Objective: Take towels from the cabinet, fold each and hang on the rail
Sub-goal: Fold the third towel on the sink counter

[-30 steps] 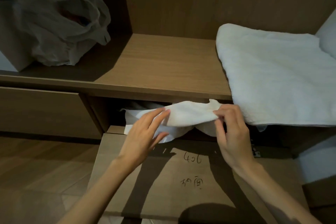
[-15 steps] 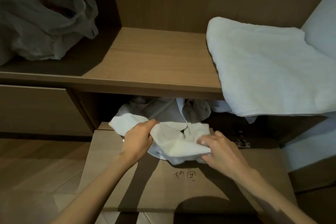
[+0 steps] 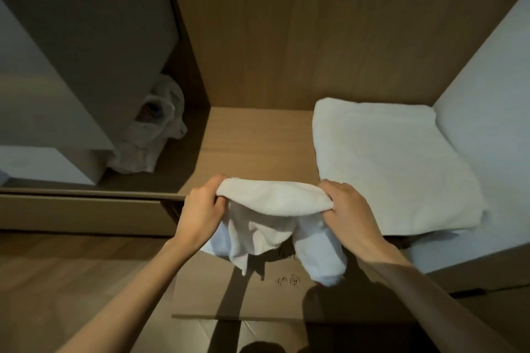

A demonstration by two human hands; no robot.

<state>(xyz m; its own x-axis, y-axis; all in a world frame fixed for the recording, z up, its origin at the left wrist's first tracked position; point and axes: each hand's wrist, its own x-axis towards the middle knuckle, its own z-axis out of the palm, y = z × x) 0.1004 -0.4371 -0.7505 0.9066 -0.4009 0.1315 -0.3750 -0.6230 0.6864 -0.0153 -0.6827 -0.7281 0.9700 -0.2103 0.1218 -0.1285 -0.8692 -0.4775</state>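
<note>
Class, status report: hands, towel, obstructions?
Left hand and right hand each hold a grip on the small white cloth towel. Towel unfolded, hanging. Nothing in the way.

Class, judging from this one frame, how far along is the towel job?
Done: one small towel is out of the cabinet. In hand: left hand and right hand grip its top edge, still unfolded. Left: folding it; no rail is in view. A large towel lies on the shelf.

Crumpled plastic bag [image 3: 155, 135] on shelf, cardboard box [image 3: 258, 295] with handwriting
</note>
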